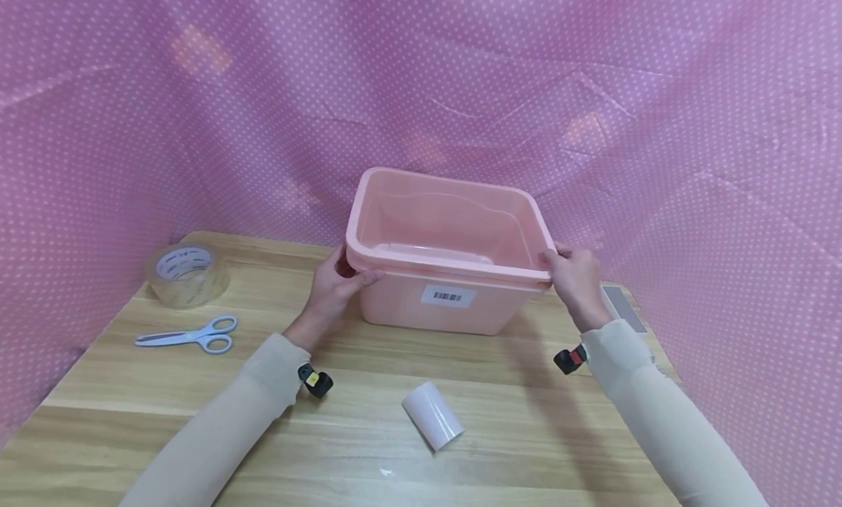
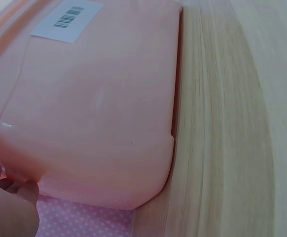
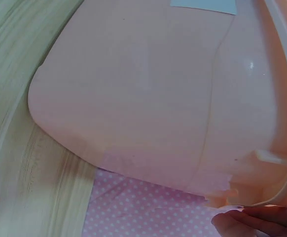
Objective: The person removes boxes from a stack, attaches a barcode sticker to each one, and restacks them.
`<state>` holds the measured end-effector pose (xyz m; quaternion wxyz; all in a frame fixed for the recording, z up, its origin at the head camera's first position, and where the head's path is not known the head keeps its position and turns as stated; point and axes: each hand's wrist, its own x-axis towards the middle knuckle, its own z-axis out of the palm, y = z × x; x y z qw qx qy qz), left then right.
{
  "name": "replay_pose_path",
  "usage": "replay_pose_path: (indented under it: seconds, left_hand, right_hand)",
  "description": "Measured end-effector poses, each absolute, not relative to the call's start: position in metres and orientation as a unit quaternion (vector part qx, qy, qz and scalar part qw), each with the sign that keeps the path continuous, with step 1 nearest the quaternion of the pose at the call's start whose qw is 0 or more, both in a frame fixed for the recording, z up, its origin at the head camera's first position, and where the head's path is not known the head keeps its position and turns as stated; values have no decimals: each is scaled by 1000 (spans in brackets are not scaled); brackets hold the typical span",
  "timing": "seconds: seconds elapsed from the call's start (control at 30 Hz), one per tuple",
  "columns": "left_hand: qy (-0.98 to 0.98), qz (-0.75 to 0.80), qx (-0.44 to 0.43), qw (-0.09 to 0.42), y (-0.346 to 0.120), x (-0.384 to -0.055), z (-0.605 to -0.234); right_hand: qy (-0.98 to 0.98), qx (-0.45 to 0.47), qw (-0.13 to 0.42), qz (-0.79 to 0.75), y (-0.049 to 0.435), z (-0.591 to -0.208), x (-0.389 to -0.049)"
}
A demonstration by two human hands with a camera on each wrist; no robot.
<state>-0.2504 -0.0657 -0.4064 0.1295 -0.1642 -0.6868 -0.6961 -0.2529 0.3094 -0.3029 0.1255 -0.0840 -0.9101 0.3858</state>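
Observation:
Between the two hands is a pink plastic storage bin (image 1: 437,222), its inside bare and a white barcode label (image 1: 449,296) on the near wall. My left hand (image 1: 329,291) grips the bin's left end below the rim, with the thumb along the front and the other fingers partly hidden behind. At the right end, my right hand (image 1: 575,280) pinches the rim corner, thumb on top and fingers curled underneath. In the left wrist view the bin's base (image 2: 175,98) lies close over the wood. The right wrist view shows fingers (image 3: 262,219) under the rim.
A roll of clear tape (image 1: 187,275) and blue-handled scissors (image 1: 191,336) lie at the left. A curled white label piece (image 1: 433,416) sits in front of the bin. A flat grey item (image 1: 623,308) is partly behind the right hand. Pink dotted cloth (image 1: 421,90) encloses the wooden table (image 1: 342,448).

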Motion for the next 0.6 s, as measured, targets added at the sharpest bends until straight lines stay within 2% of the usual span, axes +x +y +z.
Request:
replay_pose_path:
  seconds: [0.33,0.6]
  left_hand:
    - [-679,-704,-159,134,-65,-249,-404]
    - [-683,-702,-152,133,-67,-247,-405]
  right_hand:
    - [-935,-19,132,329,314,-307,-251]
    - [-934,-11,121,337,316,-312,-248]
